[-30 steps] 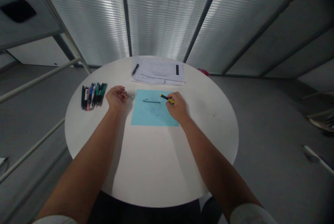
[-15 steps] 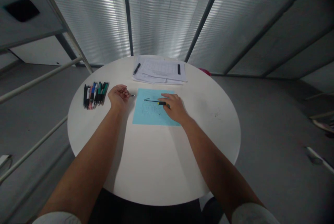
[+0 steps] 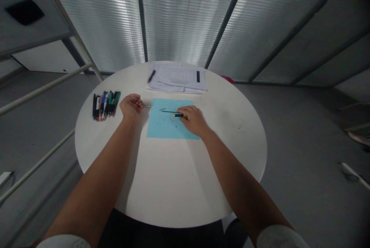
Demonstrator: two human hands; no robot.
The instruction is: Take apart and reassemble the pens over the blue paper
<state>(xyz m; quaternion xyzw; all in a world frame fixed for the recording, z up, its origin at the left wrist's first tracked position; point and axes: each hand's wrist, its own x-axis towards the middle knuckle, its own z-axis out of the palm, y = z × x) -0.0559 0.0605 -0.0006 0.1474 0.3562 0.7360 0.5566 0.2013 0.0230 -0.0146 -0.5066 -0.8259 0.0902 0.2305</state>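
Observation:
On a light-blue sheet of paper (image 3: 162, 130) with scribbled marks lies a screwdriver (image 3: 178, 115) with a black and yellow handle and a thin dark shaft pointing left. My right hand (image 3: 195, 120) is closed around the rear of that handle, resting over the paper's right side. Close to the shaft's tip is a small thin greyish piece (image 3: 162, 109), too small to name. Left of the sheet, my left hand (image 3: 132, 105) rests palm up on the table with its fingers curled in. A small shiny metal tip (image 3: 147, 106) sticks out from them; the rest is hidden.
Several pens (image 3: 105, 105) lie in a row at the left of the round white table (image 3: 170, 178). A stack of printed papers (image 3: 179, 78) sits at the far edge, with a black pen (image 3: 152, 76) on it. A pale metal rail (image 3: 46, 89) runs along the left.
My right hand's fingers have drawn in from stretched out to bent around the screwdriver handle. The screwdriver has shifted very slightly. My left hand has stayed in place.

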